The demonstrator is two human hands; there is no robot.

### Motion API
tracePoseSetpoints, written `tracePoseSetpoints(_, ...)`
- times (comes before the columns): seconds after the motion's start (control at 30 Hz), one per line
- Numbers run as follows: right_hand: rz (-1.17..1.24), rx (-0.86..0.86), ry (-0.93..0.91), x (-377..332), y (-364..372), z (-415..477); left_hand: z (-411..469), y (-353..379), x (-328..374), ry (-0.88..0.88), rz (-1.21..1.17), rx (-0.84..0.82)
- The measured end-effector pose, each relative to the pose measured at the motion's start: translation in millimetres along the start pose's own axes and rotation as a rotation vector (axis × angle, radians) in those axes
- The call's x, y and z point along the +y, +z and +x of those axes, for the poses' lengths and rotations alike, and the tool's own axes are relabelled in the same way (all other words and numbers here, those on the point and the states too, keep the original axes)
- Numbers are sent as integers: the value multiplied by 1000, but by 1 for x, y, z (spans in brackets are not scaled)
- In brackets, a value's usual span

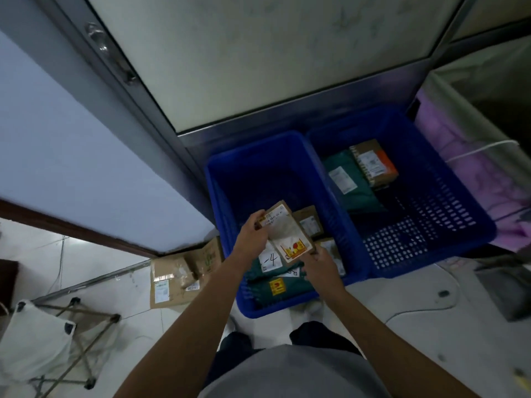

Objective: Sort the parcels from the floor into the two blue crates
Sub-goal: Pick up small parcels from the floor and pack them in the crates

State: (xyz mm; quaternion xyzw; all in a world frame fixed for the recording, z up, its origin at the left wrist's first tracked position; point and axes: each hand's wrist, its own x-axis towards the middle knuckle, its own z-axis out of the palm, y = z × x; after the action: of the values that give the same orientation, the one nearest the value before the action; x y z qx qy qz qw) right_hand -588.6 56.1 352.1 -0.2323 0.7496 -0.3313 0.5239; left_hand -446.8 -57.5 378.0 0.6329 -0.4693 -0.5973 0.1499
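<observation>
Two blue perforated plastic crates stand side by side on the pale floor against a metal-framed door; the left crate (pixel 253 173) is nearer the person, the right crate (pixel 448 202) just beside it, their rims touching or nearly so. One flat brown paper parcel (pixel 287 235) is held in the air over the near half of the left crate; its long axis runs diagonally, the end with the white label pointing away and to the left, the end with the red and yellow print pointing toward the person and to the right; its printed face is turned up. The left hand (pixel 253 235) grips the labelled far end, fingers curled round the edge; the right hand (pixel 320 267) pinches the near printed corner.

Beneath it the left crate holds several parcels, partly hidden: two small brown ones (pixel 309 222), a white-labelled one marked "-4" (pixel 270 260) and dark green plastic bags (pixel 275 287) with a yellow sticker; an exact count cannot be told. The right crate holds two: one dark green bag (pixel 355 188) and one brown cardboard box with an orange end (pixel 376 163) lying on it. Two brown cardboard boxes (pixel 169 282) sit on the floor, left of the left crate.
</observation>
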Motion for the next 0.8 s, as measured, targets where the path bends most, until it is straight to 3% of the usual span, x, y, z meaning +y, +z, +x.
tracePoseSetpoints(0.37, 45, 76, 208, 58, -57, 46, 36, 80, -2, -143, 300, -232)
tracePoseSetpoints(0.57, -85, 107, 298, 72, -56, 70, 83, 117, -18, -149, 488, -336)
tracePoseSetpoints(0.8, -119, 84, 430, 99, -47, 118, 156, 176, -49, -273, 502, -439)
